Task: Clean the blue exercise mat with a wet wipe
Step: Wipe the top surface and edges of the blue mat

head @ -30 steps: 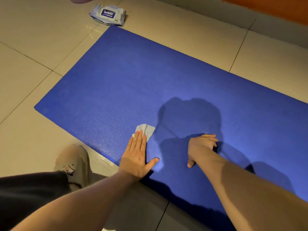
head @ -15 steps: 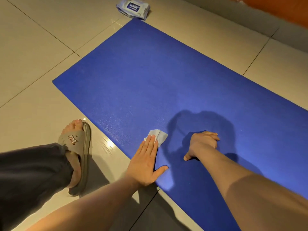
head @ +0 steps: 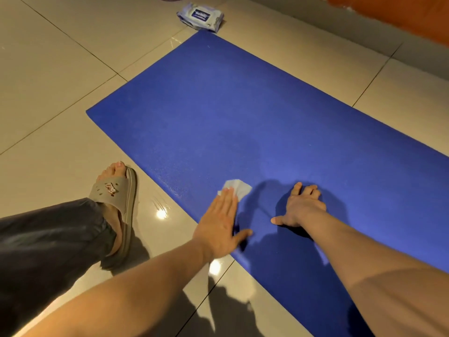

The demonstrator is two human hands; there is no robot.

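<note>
The blue exercise mat [head: 238,113] lies flat on the tiled floor, running from the upper middle to the lower right. My left hand [head: 222,223] lies flat near the mat's near long edge, straight fingers pressing a small white wet wipe [head: 239,188] against the mat. Only the wipe's far part shows beyond my fingertips. To its right, my right hand [head: 300,207] rests on the mat with fingers spread and bent, holding nothing.
A pack of wet wipes [head: 200,17] lies on the tiles just beyond the mat's far corner. My left foot in a grey slipper [head: 115,190] stands on the floor beside the mat's near edge. A wall base [head: 315,23] runs along the back.
The view has swung left, so the mat's short end and my slippered foot show more. Both hands and the wipe keep about the same place on the mat.
</note>
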